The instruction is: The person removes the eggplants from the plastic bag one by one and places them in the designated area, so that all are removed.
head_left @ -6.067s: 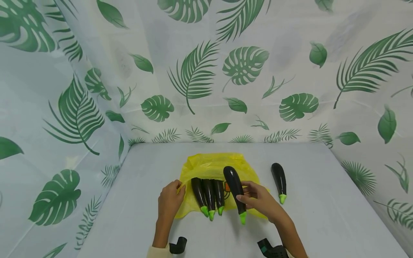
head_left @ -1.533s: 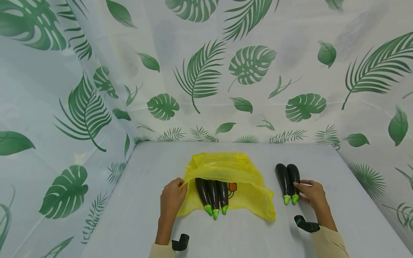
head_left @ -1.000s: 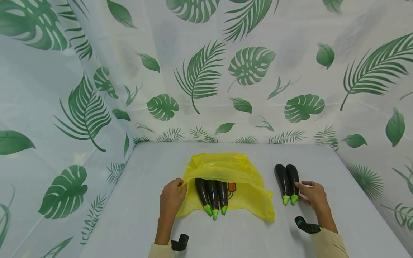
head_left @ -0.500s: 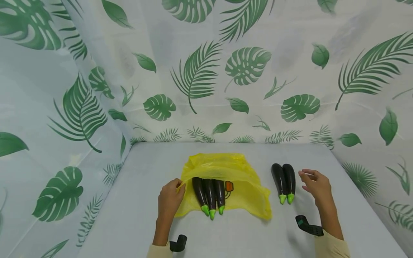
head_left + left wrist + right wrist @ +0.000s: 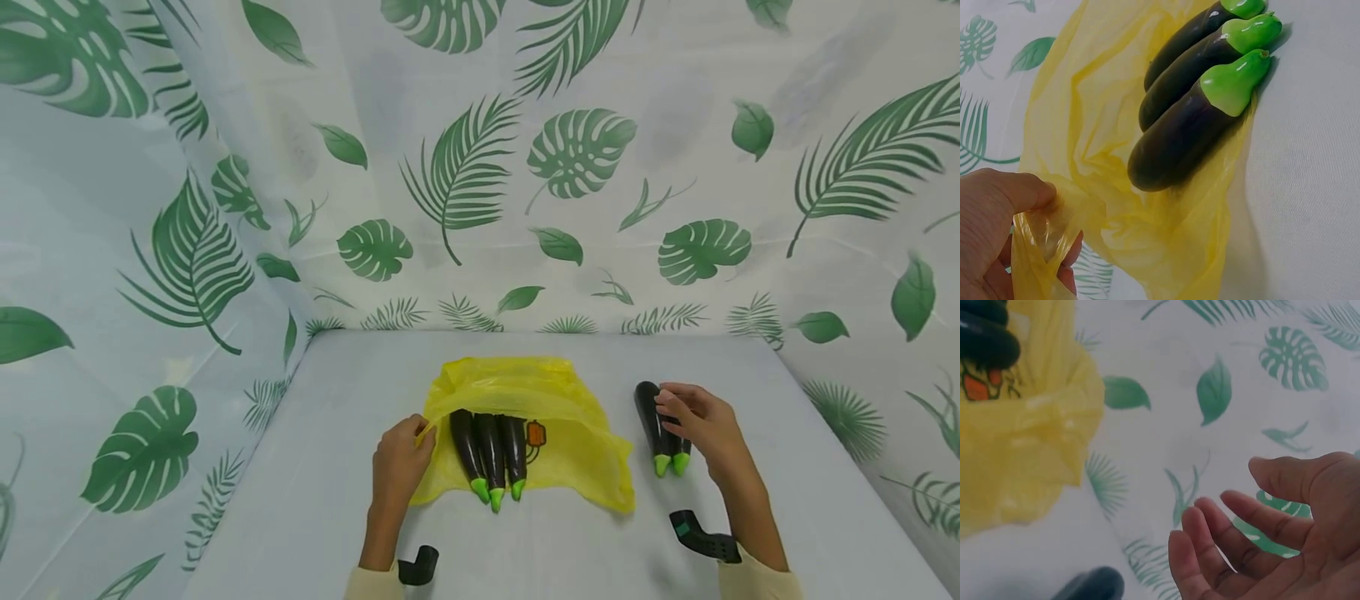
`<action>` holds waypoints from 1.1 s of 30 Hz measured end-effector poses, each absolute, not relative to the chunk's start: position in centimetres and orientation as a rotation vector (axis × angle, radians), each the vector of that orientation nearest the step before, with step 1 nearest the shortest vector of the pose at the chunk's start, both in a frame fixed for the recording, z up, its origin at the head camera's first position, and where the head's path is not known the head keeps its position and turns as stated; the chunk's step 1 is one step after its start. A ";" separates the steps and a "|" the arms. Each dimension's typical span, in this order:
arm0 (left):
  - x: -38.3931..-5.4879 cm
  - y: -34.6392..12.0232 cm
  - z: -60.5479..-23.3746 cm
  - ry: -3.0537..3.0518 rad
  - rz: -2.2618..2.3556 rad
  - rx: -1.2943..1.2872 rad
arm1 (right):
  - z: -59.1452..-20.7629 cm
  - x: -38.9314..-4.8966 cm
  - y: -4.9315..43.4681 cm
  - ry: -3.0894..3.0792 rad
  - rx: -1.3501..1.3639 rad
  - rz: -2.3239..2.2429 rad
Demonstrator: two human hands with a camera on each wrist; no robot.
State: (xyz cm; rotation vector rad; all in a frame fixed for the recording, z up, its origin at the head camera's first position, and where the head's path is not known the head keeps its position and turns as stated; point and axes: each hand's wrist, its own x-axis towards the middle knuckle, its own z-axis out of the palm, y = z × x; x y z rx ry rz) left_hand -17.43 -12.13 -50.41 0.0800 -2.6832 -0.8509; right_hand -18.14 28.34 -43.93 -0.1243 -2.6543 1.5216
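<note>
My left hand (image 5: 402, 460) pinches the left edge of a yellow plastic bag (image 5: 517, 392), holding its mouth up; the left wrist view shows the thumb and fingers gripping the film (image 5: 1047, 244). Three dark eggplants (image 5: 492, 454) with green stem ends lie side by side in the bag's mouth, tops pointing outward. Right of the bag, two more eggplants (image 5: 651, 421) lie together on the table. My right hand (image 5: 705, 425) hovers over this pair, partly hiding the right one. In the right wrist view its fingers (image 5: 1241, 550) are loosely bent, holding nothing.
A white-covered table (image 5: 585, 542) carries the bag and eggplants. Leaf-printed white sheets (image 5: 465, 192) rise behind and at both sides. Black wrist devices (image 5: 418, 567) sit on both wrists. An orange print (image 5: 536, 433) shows on the bag.
The right hand took one eggplant from the bag and laid it beside the lone one at right. It then let go, lifted to the right and came back over the pair. The left hand kept its hold.
</note>
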 end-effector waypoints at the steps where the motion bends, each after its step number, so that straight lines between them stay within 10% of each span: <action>1: -17.5 -12.1 -50.4 -2.686 -0.848 0.080 | -43.7 -18.1 28.1 -2.658 -0.094 1.534; 33: -17.5 -12.0 -50.7 -2.681 -0.878 0.085 | -44.4 -16.7 18.9 -2.928 1.206 1.959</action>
